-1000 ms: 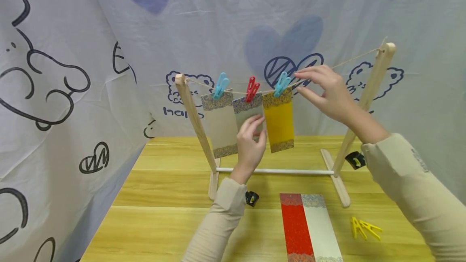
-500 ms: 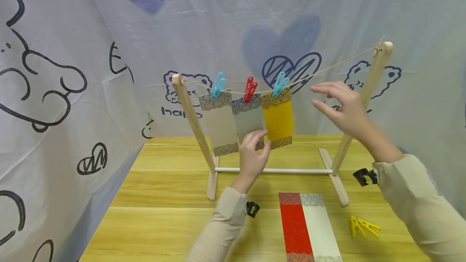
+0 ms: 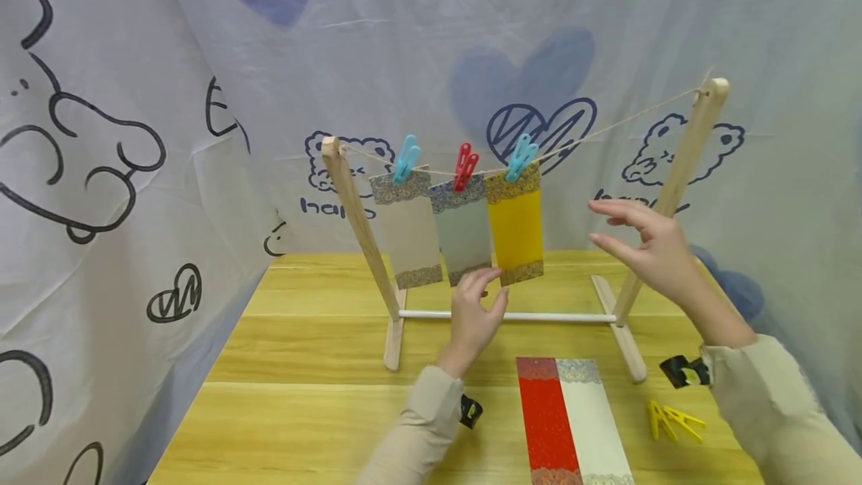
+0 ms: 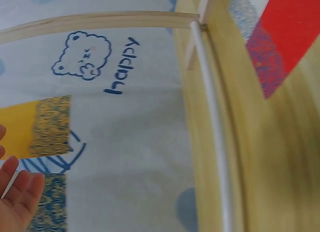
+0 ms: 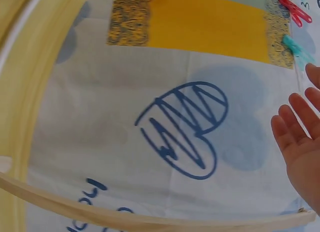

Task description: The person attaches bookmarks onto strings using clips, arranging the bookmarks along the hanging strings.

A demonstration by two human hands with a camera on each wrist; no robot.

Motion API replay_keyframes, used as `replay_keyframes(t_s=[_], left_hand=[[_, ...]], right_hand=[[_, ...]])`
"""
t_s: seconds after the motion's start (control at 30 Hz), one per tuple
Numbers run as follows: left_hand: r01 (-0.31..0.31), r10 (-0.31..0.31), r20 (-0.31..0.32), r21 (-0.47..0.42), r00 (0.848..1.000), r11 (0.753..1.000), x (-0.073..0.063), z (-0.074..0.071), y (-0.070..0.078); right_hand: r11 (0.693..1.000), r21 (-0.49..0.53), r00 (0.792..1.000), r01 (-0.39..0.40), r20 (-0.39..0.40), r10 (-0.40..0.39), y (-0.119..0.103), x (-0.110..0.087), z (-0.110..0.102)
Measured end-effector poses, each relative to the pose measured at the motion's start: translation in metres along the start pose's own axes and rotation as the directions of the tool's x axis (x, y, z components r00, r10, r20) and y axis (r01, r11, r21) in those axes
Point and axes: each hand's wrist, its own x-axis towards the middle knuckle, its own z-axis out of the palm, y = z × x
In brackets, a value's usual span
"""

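Three patterned-edge cards hang from a string on a wooden stand: a cream card under a blue clothespin, a grey card under a red clothespin, and a yellow card under another blue clothespin. My left hand, fingers loosely bent, is at the lower edges of the grey and yellow cards; whether it touches them I cannot tell. To the right of the yellow card, apart from it, my right hand is in the air with thumb and fingers spread, holding nothing.
On the wooden table lie a red card and a white card side by side. Yellow clothespins lie to their right. The stand has a right post, a left post and a white crossbar.
My right hand has moved away from the right blue clothespin, rightward and down. My left hand has slid down from the grey card's middle to its lower edge. All three cards still hang.
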Motion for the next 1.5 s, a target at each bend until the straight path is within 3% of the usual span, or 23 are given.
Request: replay_keyframes(t_s=[0.27,0.6,0.73,0.77,0.8,0.97,1.0,1.07,1.23,1.33,1.5], left_hand=[[0.018,-0.017,-0.013,0.022,1.0,1.0,-0.025,0.01,-0.005],[0.035,-0.039,0.057,0.079,0.998,0.996,-0.049,0.019,-0.011],[0.043,-0.051,0.077,0.099,0.996,0.994,-0.055,0.021,-0.012],[0.046,-0.055,0.085,0.105,0.995,0.993,-0.057,0.022,-0.012],[0.052,-0.063,0.092,0.113,0.994,0.992,-0.058,0.023,-0.012],[0.074,-0.095,0.134,0.156,0.986,0.985,-0.07,0.028,-0.015],[0.076,-0.1,0.144,0.162,0.985,0.984,-0.073,0.029,-0.016],[0.081,-0.109,0.164,0.168,0.98,0.982,-0.078,0.031,-0.017],[0.123,-0.16,0.218,0.173,0.963,0.977,-0.087,0.035,-0.021],[0.164,-0.21,0.263,0.185,0.942,0.969,-0.09,0.035,-0.024],[0.207,-0.278,0.351,0.227,0.894,0.952,-0.097,0.035,-0.028]], right_hand=[[0.991,0.06,0.993,-0.119,0.027,0.117,0.012,-0.04,0.008],[0.952,0.178,0.968,-0.248,0.012,0.25,0.032,-0.102,0.017],[0.909,0.198,0.929,-0.366,0.031,0.368,0.039,-0.134,0.021],[0.892,0.261,0.928,-0.368,0.051,0.368,0.057,-0.152,0.025],[0.875,0.262,0.912,-0.407,0.056,0.407,0.059,-0.159,0.025],[0.832,0.213,0.858,-0.511,0.083,0.506,0.064,-0.191,0.026],[0.824,0.134,0.835,-0.55,0.077,0.545,0.048,-0.187,0.023],[0.81,0.111,0.817,-0.576,0.102,0.568,0.048,-0.197,0.023],[0.789,0.082,0.786,-0.609,0.196,0.587,0.05,-0.222,0.024],[0.799,0.123,0.794,-0.589,0.276,0.542,0.056,-0.236,0.022],[0.793,0.27,0.812,-0.546,0.404,0.421,0.066,-0.253,0.017]])
